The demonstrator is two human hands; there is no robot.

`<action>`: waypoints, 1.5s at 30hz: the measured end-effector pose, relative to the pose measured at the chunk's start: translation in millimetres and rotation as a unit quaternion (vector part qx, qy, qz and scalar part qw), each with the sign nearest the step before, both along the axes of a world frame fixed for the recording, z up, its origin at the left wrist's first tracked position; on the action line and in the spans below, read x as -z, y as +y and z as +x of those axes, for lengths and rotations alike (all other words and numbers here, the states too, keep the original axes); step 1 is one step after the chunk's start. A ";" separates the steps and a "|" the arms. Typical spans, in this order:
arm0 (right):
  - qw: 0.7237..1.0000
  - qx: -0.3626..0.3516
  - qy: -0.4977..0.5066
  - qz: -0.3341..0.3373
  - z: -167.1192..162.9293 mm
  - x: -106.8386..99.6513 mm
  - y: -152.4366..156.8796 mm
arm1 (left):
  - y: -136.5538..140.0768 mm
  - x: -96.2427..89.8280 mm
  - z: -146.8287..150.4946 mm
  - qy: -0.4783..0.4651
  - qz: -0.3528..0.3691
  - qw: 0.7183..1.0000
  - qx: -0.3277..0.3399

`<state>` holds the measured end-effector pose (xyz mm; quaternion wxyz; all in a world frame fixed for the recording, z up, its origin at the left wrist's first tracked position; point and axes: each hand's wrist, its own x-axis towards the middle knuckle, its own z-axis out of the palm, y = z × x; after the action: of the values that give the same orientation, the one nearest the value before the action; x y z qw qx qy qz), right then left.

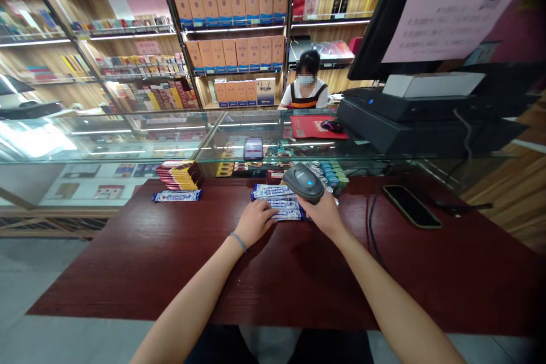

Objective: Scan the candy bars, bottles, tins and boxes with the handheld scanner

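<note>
My right hand [325, 211] grips a grey handheld barcode scanner [303, 182], its head held over a small pile of blue-and-white snack bars [273, 191] on the dark red wooden counter [170, 261]. My left hand [255, 222] rests on the pile's near left edge, fingers touching the lowest bars. One more blue-and-white bar [177, 195] lies alone to the left. Behind it sits a stack of red and yellow packs [179, 175].
A black phone [411, 206] lies at the right with a cable [372, 222] beside it. Above stands a glass counter [205, 142] bearing a phone [253, 148], a cash register [426, 119] and a red mat [311, 126]. A person [307, 88] sits behind, before stocked shelves.
</note>
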<state>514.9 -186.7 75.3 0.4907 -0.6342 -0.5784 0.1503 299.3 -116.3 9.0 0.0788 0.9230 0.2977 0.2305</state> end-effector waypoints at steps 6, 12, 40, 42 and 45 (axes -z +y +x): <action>1.000 0.010 0.027 0.006 -0.7 1.4 0.1 | -0.9 -5.8 -2.7 -0.053 -0.048 0.997 0.003; 1.000 0.013 0.024 0.000 1.8 2.2 -0.7 | 15.9 -11.8 -18.9 -0.319 -0.209 0.919 -0.094; 0.984 -0.105 -0.089 -0.112 -9.1 18.6 -0.4 | 39.0 -28.5 -58.6 -0.435 -0.586 0.672 -0.126; 0.986 -0.097 -0.079 -0.110 -9.4 18.1 -0.5 | 39.1 -27.4 -59.1 -0.440 -0.589 0.666 -0.122; 0.988 -0.095 -0.065 -0.101 -10.0 16.6 -1.0 | 38.8 -28.7 -59.7 -0.449 -0.602 0.651 -0.109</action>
<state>504.9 -187.8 58.8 0.3691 -0.6312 -0.6483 0.2120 239.6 -77.5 37.7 0.7153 0.4180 0.3981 0.3938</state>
